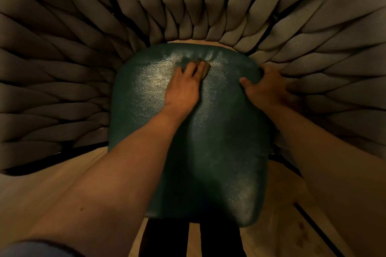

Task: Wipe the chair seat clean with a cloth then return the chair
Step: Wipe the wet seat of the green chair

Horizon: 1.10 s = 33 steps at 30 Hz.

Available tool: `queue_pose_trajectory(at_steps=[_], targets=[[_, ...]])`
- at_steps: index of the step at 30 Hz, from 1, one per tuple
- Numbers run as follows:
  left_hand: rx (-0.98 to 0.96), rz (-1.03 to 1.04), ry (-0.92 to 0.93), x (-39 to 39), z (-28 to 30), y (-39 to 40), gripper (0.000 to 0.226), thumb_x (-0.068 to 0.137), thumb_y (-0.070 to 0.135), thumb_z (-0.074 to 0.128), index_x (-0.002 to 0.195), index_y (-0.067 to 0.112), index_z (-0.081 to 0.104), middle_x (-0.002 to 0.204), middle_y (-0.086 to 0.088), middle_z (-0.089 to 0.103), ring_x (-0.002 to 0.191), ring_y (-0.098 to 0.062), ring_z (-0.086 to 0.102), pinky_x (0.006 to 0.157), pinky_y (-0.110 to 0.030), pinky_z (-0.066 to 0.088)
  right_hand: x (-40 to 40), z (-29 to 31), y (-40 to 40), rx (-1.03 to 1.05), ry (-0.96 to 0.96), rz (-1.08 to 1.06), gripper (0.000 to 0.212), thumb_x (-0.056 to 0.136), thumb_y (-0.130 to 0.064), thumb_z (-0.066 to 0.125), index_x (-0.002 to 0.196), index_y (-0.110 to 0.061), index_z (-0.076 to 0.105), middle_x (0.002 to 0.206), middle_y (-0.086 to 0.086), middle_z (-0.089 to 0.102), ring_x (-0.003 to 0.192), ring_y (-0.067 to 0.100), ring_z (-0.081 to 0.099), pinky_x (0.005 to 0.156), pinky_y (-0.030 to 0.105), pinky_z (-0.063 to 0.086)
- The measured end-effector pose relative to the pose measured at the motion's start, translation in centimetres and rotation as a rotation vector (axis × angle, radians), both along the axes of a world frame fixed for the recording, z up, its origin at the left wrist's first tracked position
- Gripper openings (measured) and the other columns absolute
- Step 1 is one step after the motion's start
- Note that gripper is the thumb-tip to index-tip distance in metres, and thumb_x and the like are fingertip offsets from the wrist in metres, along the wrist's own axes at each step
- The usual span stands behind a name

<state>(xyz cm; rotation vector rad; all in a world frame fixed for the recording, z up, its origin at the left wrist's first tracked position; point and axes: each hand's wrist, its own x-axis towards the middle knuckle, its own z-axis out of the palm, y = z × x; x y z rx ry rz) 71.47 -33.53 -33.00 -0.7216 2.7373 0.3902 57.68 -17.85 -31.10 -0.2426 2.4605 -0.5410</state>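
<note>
A dark green leather-like chair seat (188,152) fills the middle of the view. My left hand (186,83) lies flat on the far part of the seat, its straight fingers pressing a small brownish cloth (205,67) that shows only past the fingertips. My right hand (265,85) grips the seat's right rear edge, thumb on top, fingers tucked between the cushion and the woven backrest.
A curved backrest of thick beige woven straps (188,6) wraps round the seat on the left, far and right sides. Light wooden floor (52,194) lies below. My dark trouser legs (167,242) stand at the seat's near edge.
</note>
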Motion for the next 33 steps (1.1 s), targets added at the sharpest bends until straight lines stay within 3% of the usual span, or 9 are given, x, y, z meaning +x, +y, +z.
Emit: queue_pose_trajectory(at_steps=[3, 7, 16, 21, 28, 31, 33], targets=[[-0.04, 0.044, 0.021, 2.0, -0.7, -1.9, 0.063, 0.094, 0.005, 0.035, 0.153, 0.02, 0.021, 0.145, -0.011, 0.036, 0.11, -0.037, 0.042, 0.088, -0.043, 0.045, 0.1, -0.3, -1.2, 0.111, -0.026, 0.051, 0.092, 0.081, -0.063, 0.073, 0.149, -0.011, 0.04, 0.151, 0.017, 0.041, 0.14, 0.039, 0.039, 0.111, 0.053, 0.04], [-0.076, 0.143, 0.01, 4.9, -1.2, -4.8, 0.065, 0.092, 0.002, 0.038, 0.152, 0.022, 0.026, 0.144, -0.011, 0.037, 0.11, -0.04, 0.043, 0.09, -0.048, 0.045, 0.3, -0.3, -1.9, 0.21, -0.014, 0.098, 0.106, 0.077, -0.071, 0.072, 0.154, -0.01, 0.03, 0.158, 0.018, 0.028, 0.144, 0.041, 0.029, 0.112, 0.054, 0.034], [-0.161, 0.383, 0.05, 10.1, -0.9, -11.0, 0.058, 0.088, 0.003, 0.042, 0.143, 0.022, 0.04, 0.125, -0.019, 0.044, 0.098, -0.043, 0.047, 0.083, -0.049, 0.043, 0.8, -0.7, -2.1, 0.237, 0.04, 0.086, 0.11, 0.077, -0.066, 0.076, 0.155, -0.007, 0.027, 0.158, 0.021, 0.024, 0.143, 0.042, 0.026, 0.113, 0.052, 0.032], [-0.138, 0.373, 0.143, 10.0, -0.9, -10.9, 0.059, 0.082, 0.001, 0.048, 0.14, 0.012, 0.046, 0.12, -0.024, 0.049, 0.092, -0.044, 0.05, 0.083, -0.046, 0.04, 1.0, -1.2, -2.0, 0.193, 0.061, 0.068, 0.107, 0.075, -0.069, 0.075, 0.15, -0.004, 0.033, 0.154, 0.022, 0.028, 0.142, 0.042, 0.027, 0.116, 0.047, 0.026], [-0.081, 0.433, 0.179, 5.9, -2.1, -8.5, 0.061, 0.08, 0.006, 0.049, 0.14, 0.008, 0.045, 0.129, -0.021, 0.047, 0.098, -0.043, 0.052, 0.088, -0.042, 0.042, 0.6, -0.5, -1.2, 0.01, -0.012, -0.062, 0.086, 0.092, -0.078, 0.038, 0.148, -0.014, 0.046, 0.154, 0.017, 0.037, 0.144, 0.038, 0.032, 0.119, 0.048, 0.025], [-0.038, 0.368, 0.192, 3.2, -2.1, -6.2, 0.059, 0.082, 0.003, 0.047, 0.141, 0.006, 0.042, 0.134, -0.021, 0.044, 0.104, -0.042, 0.05, 0.093, -0.041, 0.04, 0.2, 0.4, -0.8, -0.101, -0.017, -0.131, 0.099, 0.083, -0.091, 0.008, 0.11, -0.015, 0.064, 0.131, 0.019, 0.06, 0.127, 0.034, 0.052, 0.11, 0.045, 0.037], [0.004, 0.335, 0.192, 1.4, -1.9, -4.4, 0.065, 0.082, 0.001, 0.048, 0.146, 0.007, 0.037, 0.142, -0.021, 0.039, 0.109, -0.041, 0.048, 0.098, -0.042, 0.039, -0.1, 1.1, -0.6, -0.128, -0.067, -0.196, 0.087, 0.098, -0.074, 0.012, 0.106, -0.008, 0.067, 0.12, 0.018, 0.064, 0.12, 0.033, 0.055, 0.105, 0.042, 0.038]])
